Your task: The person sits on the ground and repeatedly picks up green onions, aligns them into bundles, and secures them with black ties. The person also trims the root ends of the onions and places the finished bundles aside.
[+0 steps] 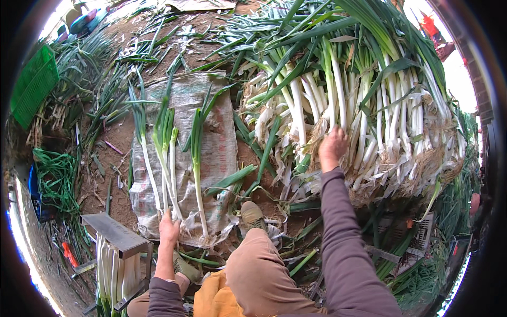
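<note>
My left hand (169, 228) is closed around the lower ends of slender leeks (170, 186). Their white shafts and green tops lie over a woven plastic sack (220, 150) spread on the soil. To the right on that sack lies another leek (199, 194), separate from my hand, its roots towards me. My right hand (333, 148) reaches into a large heap of leeks (390, 115) and grips a white shaft (336, 93) near its root end. My fingers partly hide the held ends. Dry outer skins and stringy roots surround the right hand.
A metal frame (115, 233) at lower left holds upright-packed leeks (119, 269). Green plastic strapping (55, 174) lies tangled beyond it, below a green crate (35, 85). My shoe (252, 216) stands between sack and heap. A grey crate (422, 233) sits at lower right.
</note>
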A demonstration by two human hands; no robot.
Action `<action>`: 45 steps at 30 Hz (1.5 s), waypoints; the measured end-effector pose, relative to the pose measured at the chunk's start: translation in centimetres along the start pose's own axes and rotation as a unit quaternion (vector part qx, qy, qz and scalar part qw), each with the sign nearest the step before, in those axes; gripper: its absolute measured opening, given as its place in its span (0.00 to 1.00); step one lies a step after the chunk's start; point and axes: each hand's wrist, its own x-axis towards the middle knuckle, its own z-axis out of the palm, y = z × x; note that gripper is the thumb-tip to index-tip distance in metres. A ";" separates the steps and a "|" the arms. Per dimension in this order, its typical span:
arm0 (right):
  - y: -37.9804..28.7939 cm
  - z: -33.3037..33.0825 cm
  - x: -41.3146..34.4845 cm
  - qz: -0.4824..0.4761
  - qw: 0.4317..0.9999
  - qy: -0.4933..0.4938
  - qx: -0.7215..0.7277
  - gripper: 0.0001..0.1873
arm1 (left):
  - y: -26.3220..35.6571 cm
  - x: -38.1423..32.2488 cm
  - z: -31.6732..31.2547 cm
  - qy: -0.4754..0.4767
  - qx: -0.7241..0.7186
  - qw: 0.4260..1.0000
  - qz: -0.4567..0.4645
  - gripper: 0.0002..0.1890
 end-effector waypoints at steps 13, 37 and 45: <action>-14.4 -11.7 -14.1 0.296 0.501 -0.516 0.628 0.09 | 21.6 -6.1 3.9 -0.234 -0.407 0.882 -0.037 0.20; -18.0 -9.8 -19.8 0.488 0.351 -0.488 0.633 0.10 | 4.6 -28.7 1.0 -0.608 0.031 0.792 -0.045 0.15; -22.6 -13.3 -21.0 0.275 0.260 -0.631 0.677 0.17 | 12.8 -13.4 3.0 -0.176 -0.472 0.864 -0.023 0.32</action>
